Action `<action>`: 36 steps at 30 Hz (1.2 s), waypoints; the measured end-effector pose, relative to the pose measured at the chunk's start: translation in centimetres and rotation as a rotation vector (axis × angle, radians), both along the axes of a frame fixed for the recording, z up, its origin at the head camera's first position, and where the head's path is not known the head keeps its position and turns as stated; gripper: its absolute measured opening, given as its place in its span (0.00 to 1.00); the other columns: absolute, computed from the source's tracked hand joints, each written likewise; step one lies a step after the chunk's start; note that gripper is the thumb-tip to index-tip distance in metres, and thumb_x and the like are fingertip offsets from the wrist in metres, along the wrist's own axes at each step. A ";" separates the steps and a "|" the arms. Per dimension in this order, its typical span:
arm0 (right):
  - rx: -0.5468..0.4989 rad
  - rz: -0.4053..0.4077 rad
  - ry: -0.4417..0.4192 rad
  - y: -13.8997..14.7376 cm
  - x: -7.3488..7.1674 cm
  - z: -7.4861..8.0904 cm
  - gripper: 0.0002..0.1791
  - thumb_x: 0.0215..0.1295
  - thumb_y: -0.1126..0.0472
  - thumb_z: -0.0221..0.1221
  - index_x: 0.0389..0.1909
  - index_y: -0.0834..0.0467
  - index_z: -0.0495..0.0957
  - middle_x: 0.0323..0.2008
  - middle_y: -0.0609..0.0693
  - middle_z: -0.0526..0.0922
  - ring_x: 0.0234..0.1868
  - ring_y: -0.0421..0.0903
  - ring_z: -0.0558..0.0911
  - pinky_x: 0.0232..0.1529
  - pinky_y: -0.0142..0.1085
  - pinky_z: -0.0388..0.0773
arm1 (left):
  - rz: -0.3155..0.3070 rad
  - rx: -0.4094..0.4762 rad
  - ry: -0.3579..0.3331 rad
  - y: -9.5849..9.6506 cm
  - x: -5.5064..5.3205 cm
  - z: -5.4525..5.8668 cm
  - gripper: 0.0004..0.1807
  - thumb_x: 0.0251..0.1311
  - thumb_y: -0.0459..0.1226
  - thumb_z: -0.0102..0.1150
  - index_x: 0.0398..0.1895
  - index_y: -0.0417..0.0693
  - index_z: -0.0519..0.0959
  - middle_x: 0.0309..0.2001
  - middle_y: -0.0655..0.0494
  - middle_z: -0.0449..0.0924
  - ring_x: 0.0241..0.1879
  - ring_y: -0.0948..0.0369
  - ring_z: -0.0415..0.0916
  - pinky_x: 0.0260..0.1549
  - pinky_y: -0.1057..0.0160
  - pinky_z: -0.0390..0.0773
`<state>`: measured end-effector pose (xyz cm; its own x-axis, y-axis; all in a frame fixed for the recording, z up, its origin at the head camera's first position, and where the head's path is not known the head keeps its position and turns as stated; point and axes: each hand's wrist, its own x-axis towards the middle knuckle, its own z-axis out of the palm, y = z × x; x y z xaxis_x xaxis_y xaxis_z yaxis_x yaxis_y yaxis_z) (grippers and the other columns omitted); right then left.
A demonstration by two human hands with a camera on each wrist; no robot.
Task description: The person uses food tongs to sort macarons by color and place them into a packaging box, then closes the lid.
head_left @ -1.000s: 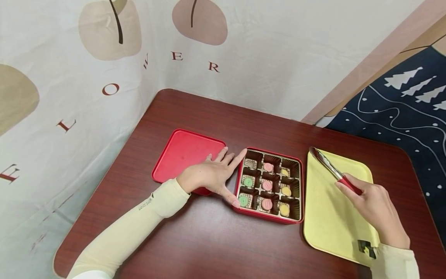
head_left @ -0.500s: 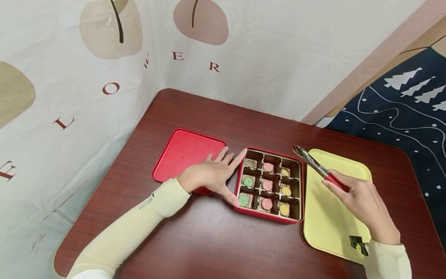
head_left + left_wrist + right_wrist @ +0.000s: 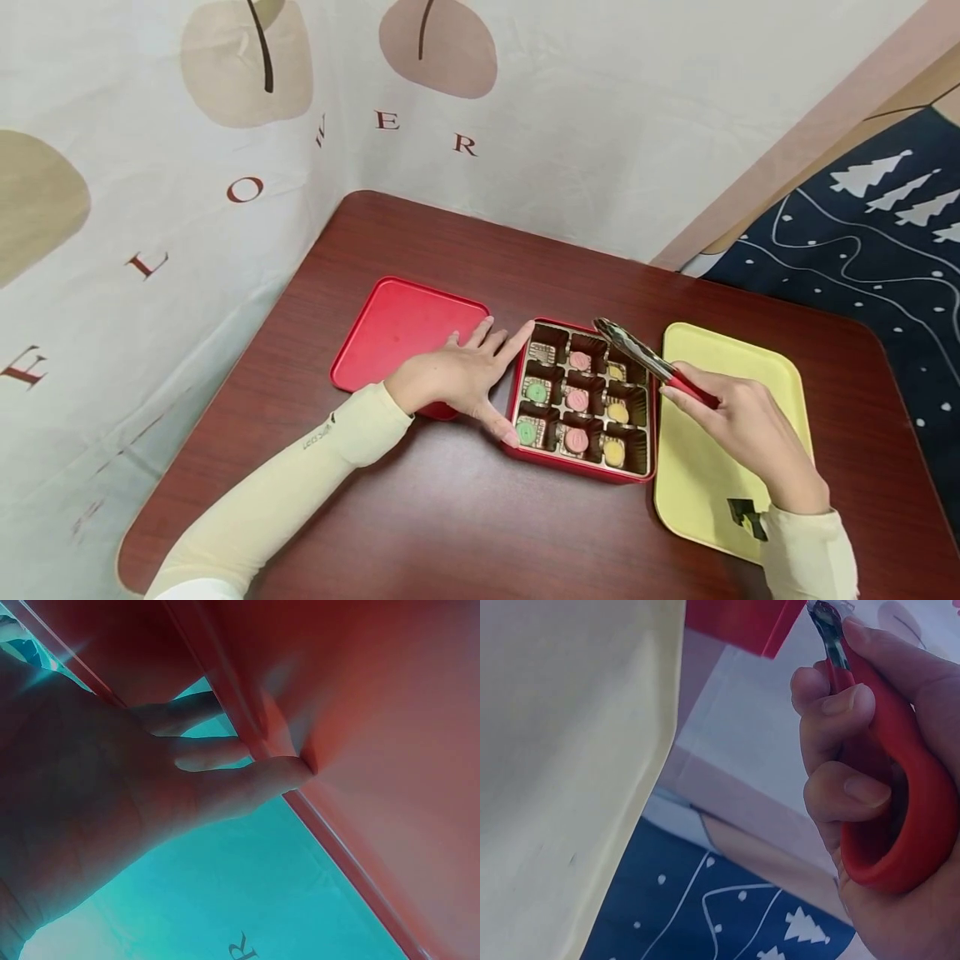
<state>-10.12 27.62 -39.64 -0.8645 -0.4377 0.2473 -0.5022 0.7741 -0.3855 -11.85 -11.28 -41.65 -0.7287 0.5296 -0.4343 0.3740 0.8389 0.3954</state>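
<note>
My left hand (image 3: 468,379) spreads its fingers along the left side of a red square box (image 3: 581,469), thumb at the near corner and index finger at the far one. Inside, a brown divider forms compartments with pink sweets (image 3: 577,400), yellow sweets (image 3: 618,411) and green sweets (image 3: 536,392) on gold pieces; the far-left compartment shows only gold. My right hand (image 3: 742,421) grips the red handle of metal tongs (image 3: 636,350). In the head view their tips overlap the box's far-right compartments. The right wrist view shows fingers curled round the looped handle (image 3: 922,825).
A red lid (image 3: 412,329) lies left of the box, partly behind my left hand. To the right, a yellow tray (image 3: 697,492) extends under my right hand. A white printed curtain (image 3: 570,150) stands behind the brown table (image 3: 420,533), with a dark blue cloth at the right.
My right hand has moved left with the tongs, from over the yellow tray to over the box's right side. The left hand, box and lid have stayed in place.
</note>
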 end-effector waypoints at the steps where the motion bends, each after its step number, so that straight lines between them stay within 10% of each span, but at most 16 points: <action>1: 0.004 0.006 0.003 -0.2 -0.1 0.0 0.24 0.63 0.61 0.79 0.60 0.58 0.90 0.38 0.48 0.91 0.20 0.35 0.65 0.19 0.29 0.60 | -0.001 -0.003 0.000 0.0 0.0 0.0 0.91 0.37 0.81 0.74 0.87 0.62 0.17 0.88 0.39 0.42 0.87 0.41 0.25 0.77 0.28 0.47; 10: -0.001 0.087 0.025 -2.4 -0.5 0.0 0.25 0.61 0.61 0.81 0.60 0.60 0.90 0.43 0.54 0.93 0.20 0.34 0.65 0.22 0.29 0.61 | -0.005 -0.008 0.004 0.0 0.0 -0.1 0.91 0.37 0.81 0.74 0.87 0.63 0.16 0.88 0.39 0.41 0.87 0.41 0.25 0.77 0.28 0.47; 18: 0.021 0.099 -0.004 -3.7 -0.5 -0.2 0.24 0.63 0.60 0.80 0.59 0.60 0.90 0.25 0.43 0.85 0.19 0.32 0.59 0.18 0.31 0.59 | -0.003 0.004 0.003 0.1 0.0 -0.2 0.91 0.38 0.80 0.75 0.88 0.61 0.18 0.88 0.39 0.42 0.86 0.41 0.25 0.77 0.27 0.47; 25: 0.035 0.141 0.017 -4.3 -0.7 -0.6 0.23 0.63 0.60 0.79 0.59 0.60 0.91 0.45 0.54 0.93 0.20 0.35 0.66 0.21 0.33 0.64 | 0.000 0.014 -0.005 0.0 0.0 -0.3 0.91 0.38 0.81 0.74 0.88 0.62 0.17 0.88 0.39 0.41 0.86 0.41 0.24 0.77 0.28 0.46; 36: 0.089 0.141 0.013 -4.8 -0.8 -0.8 0.22 0.65 0.58 0.78 0.59 0.59 0.91 0.46 0.55 0.93 0.22 0.38 0.70 0.21 0.35 0.68 | -0.001 0.001 -0.007 0.0 -0.1 -0.1 0.91 0.38 0.81 0.74 0.87 0.63 0.17 0.88 0.40 0.41 0.86 0.41 0.24 0.77 0.27 0.46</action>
<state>-10.91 22.79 -40.46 -0.7898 -0.5751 0.2134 -0.6129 0.7261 -0.3115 -11.91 -11.31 -41.75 -0.7252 0.5307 -0.4387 0.3718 0.8381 0.3993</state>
